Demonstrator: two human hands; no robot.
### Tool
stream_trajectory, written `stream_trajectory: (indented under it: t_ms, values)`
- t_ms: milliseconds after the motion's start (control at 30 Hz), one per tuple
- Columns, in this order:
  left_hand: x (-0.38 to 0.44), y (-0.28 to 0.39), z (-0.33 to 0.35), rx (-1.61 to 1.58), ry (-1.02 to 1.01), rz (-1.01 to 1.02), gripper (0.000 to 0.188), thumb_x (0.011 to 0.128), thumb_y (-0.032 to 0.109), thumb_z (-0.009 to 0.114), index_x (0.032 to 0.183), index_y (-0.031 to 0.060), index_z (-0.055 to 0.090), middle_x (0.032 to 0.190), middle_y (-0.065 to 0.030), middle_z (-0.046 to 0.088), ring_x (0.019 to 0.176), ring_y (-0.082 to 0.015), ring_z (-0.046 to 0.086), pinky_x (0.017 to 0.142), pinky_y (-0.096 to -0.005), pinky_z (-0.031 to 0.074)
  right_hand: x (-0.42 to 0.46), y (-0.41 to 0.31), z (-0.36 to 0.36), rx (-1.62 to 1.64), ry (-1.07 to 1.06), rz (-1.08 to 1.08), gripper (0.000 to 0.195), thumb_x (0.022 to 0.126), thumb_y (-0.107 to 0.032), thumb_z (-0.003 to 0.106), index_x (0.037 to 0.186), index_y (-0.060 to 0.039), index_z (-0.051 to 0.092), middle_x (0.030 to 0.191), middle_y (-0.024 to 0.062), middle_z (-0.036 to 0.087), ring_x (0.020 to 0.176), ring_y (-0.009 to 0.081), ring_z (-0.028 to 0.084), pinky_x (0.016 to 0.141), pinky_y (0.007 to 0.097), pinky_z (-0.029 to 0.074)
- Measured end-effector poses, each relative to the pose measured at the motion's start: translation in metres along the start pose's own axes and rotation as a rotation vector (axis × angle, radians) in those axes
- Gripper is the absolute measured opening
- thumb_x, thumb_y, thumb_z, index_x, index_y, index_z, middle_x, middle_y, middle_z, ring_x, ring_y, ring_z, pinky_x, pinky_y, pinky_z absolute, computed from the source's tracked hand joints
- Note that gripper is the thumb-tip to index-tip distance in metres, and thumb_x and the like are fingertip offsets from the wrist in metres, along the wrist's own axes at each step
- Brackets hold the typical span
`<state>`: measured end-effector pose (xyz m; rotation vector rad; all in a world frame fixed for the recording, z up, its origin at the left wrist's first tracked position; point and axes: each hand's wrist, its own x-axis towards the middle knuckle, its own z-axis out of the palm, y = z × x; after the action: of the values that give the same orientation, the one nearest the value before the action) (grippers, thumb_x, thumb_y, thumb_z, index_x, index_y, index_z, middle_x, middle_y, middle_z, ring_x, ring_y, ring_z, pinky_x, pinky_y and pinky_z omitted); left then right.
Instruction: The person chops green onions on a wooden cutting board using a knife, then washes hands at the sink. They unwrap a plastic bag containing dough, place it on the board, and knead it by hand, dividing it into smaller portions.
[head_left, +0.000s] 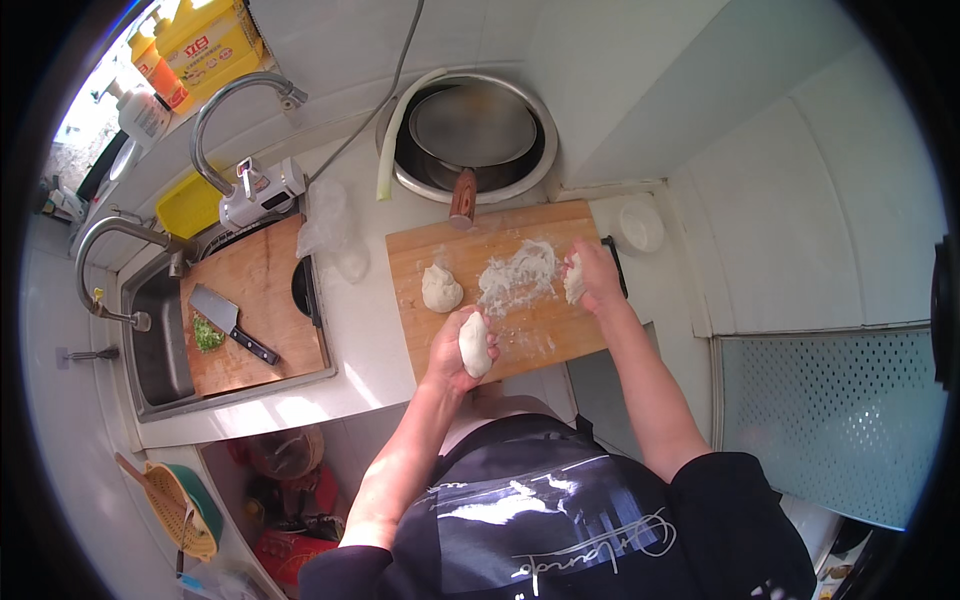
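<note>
My left hand (445, 355) holds a smooth, elongated piece of white dough (474, 346) over the near edge of a wooden board (427, 247). My right hand (598, 276) is curled at the board's right side around a rough white lump (574, 280); whether this is dough or clumped flour cannot be told. Between the hands, a patch of white flour (517, 279) is spread on the wood. A rounded dough lump (442, 289) rests on the board's left part, beyond my left hand.
Behind the board, a pan (474, 124) sits in a metal basin (551, 150), its wooden handle (464, 196) reaching over the board. A white bowl (640, 227) stands right. A cleaver (234, 324) and chopped greens (207, 334) lie on another board (262, 255) across the sink (154, 375).
</note>
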<state>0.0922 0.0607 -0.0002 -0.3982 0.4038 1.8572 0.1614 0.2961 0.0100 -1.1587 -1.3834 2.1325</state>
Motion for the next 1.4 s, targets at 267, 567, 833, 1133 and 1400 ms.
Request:
stream_trajectory:
  t_ms: [267, 567, 833, 1133, 1400]
  values:
    - [-0.005, 0.000, 0.002, 0.004, 0.141, 0.160, 0.043, 0.087, 0.023, 0.054, 0.125, 0.0101, 0.038, 0.108, -0.0062, 0.054, 0.094, -0.0200, 0.056, 0.076, -0.0343, 0.049, 0.007, 0.015, -0.001, -1.401, -0.039, -0.491, 0.031, 0.076, -0.024, 0.064, 0.104, -0.0137, 0.058, 0.119, 0.0129, 0.047, 0.112, 0.0273, 0.045, 0.091, 0.0396, 0.036]
    - [-0.025, -0.007, -0.014, 0.273, 0.331, 0.146, 0.053, 0.078, 0.010, 0.065, 0.125, 0.0099, 0.039, 0.103, -0.0037, 0.053, 0.092, -0.0182, 0.055, 0.077, -0.0354, 0.050, 0.024, 0.032, -0.014, -1.118, -0.088, -0.677, 0.032, 0.070, -0.014, 0.064, 0.100, -0.0104, 0.054, 0.115, 0.0138, 0.046, 0.110, 0.0318, 0.041, 0.094, 0.0394, 0.032]
    - [-0.031, 0.004, -0.022, 0.090, 0.368, 0.329, 0.027, 0.080, 0.006, 0.058, 0.104, 0.0094, 0.046, 0.100, -0.0060, 0.055, 0.088, -0.0179, 0.055, 0.075, -0.0339, 0.049, 0.025, 0.037, -0.019, -1.077, -0.246, -0.670, 0.024, 0.069, 0.002, 0.055, 0.091, -0.0043, 0.051, 0.106, 0.0154, 0.049, 0.104, 0.0329, 0.045, 0.091, 0.0366, 0.036]
    - [-0.029, 0.028, -0.029, 0.514, 0.328, 0.473, 0.052, 0.083, 0.006, 0.059, 0.124, 0.0016, 0.028, 0.116, -0.0140, 0.049, 0.094, -0.0200, 0.054, 0.079, -0.0383, 0.049, 0.013, 0.030, -0.017, -1.077, -0.353, -0.630, 0.017, 0.075, -0.008, 0.059, 0.092, -0.0068, 0.061, 0.118, 0.0142, 0.049, 0.115, 0.0316, 0.043, 0.096, 0.0365, 0.035]
    - [-0.032, 0.028, -0.024, -0.109, 0.144, 0.156, 0.023, 0.089, 0.032, 0.053, 0.106, 0.0165, 0.050, 0.102, -0.0052, 0.057, 0.077, -0.0181, 0.058, 0.058, -0.0223, 0.049, -0.029, -0.001, 0.027, -1.724, -0.097, -0.779, 0.051, 0.074, -0.041, 0.062, 0.118, -0.0150, 0.055, 0.130, 0.0160, 0.042, 0.122, 0.0319, 0.038, 0.101, 0.0466, 0.028]
